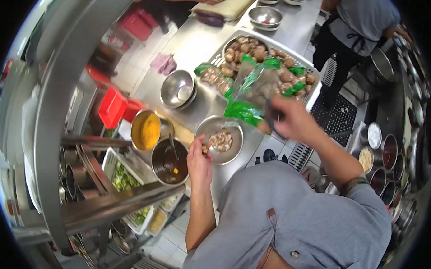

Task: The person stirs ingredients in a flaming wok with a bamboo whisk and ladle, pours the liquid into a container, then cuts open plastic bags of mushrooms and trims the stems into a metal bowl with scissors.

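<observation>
My left hand point(199, 159) is at the left rim of a metal bowl point(238, 150), its fingers closed on a brown mushroom piece point(205, 148). In that bowl lie several cut mushroom pieces point(221, 140). My right hand point(293, 120) is raised to the right of the bowl, closed around a black-handled tool point(274, 117) that is blurred; its exact kind does not show clearly. Just beyond it, a clear plastic bag with green edges point(256, 88) lies across a white crate point(314, 94) of whole brown mushrooms point(245, 49).
Left of the bowl stand a pot of yellow liquid point(150, 132) and a dark pot point(168, 160) with a spoon. Stacked metal bowls point(177, 88) sit farther back. A metal shelf rail point(118, 204) crosses the left side. Another person point(363, 15) stands at upper right.
</observation>
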Action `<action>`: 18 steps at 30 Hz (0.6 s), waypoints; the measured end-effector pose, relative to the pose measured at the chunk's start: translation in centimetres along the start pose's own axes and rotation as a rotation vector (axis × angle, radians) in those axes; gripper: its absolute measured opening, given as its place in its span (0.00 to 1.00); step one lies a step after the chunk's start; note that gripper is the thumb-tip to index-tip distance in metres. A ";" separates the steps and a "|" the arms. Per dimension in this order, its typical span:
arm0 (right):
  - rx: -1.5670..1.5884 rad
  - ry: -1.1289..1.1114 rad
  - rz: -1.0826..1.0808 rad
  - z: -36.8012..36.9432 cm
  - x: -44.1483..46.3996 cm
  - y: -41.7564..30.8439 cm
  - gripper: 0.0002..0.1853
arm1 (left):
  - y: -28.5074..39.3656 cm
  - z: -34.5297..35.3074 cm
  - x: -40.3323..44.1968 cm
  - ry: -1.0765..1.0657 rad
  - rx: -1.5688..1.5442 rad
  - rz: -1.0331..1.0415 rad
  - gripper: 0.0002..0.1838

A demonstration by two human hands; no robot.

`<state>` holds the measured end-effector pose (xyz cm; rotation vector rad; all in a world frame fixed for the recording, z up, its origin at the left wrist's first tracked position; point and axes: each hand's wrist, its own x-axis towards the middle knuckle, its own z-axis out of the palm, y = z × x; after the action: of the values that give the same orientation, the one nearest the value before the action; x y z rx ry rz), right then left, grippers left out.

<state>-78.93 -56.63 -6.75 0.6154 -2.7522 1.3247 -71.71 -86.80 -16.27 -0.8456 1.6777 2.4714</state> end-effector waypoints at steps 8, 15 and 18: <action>-0.063 -0.348 0.066 9.2 -4.2 1.1 0.31 | -0.5 1.2 -2.6 -0.057 -0.191 -0.027 0.19; -0.161 -0.363 -0.011 10.1 -3.8 0.8 0.30 | -1.6 1.3 -3.3 -0.077 -0.254 -0.023 0.24; -0.193 -0.363 -0.038 10.6 -3.9 0.7 0.30 | -2.2 1.4 -3.5 -0.060 -0.201 -0.017 0.24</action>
<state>-74.02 -62.92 -14.76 0.9714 -3.0785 1.0073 -68.60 -83.77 -16.17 -0.7893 1.4154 2.6579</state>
